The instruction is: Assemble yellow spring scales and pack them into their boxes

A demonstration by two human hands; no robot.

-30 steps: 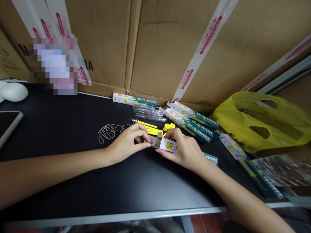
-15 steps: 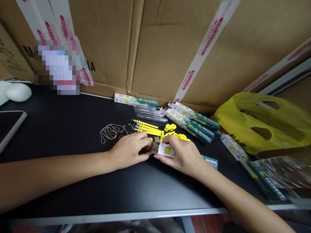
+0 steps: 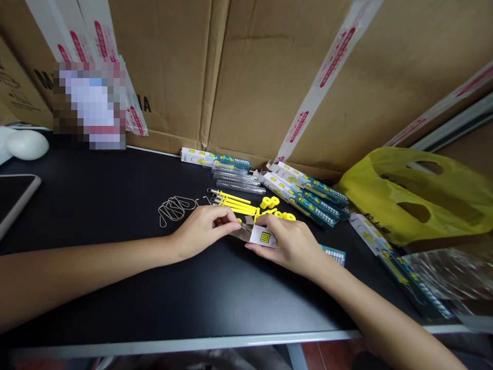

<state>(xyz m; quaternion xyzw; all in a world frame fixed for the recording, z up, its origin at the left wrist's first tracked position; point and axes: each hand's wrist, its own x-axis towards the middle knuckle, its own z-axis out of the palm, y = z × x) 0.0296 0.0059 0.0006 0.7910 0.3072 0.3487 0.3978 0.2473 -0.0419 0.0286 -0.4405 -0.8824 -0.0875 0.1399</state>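
Note:
A slim white-and-teal cardboard box (image 3: 263, 237) lies in my right hand (image 3: 288, 241), which is closed round it with the thumb below and fingers above. The box's end faces left and its flaps are open. My left hand (image 3: 208, 228) pinches a thin metal wire (image 3: 243, 226) right at that open end; how far the wire reaches inside is hidden. Behind the hands lie several yellow rods (image 3: 234, 203) with metal springs, yellow ring-shaped caps (image 3: 270, 202) and clear plastic tubes (image 3: 239, 181). Bent wire hooks (image 3: 175, 209) sit in a pile left of the rods.
More printed boxes (image 3: 304, 192) lie at the back right, with one (image 3: 215, 159) against the large carton (image 3: 162, 77). A yellow plastic bag (image 3: 416, 195) and clear wrap (image 3: 454, 272) are on the right. A phone-like device (image 3: 17, 200) is at the left edge.
My left fingers have shifted slightly up at the box's open end, and the thin wire between them now shows. My right hand and the box have stayed almost still.

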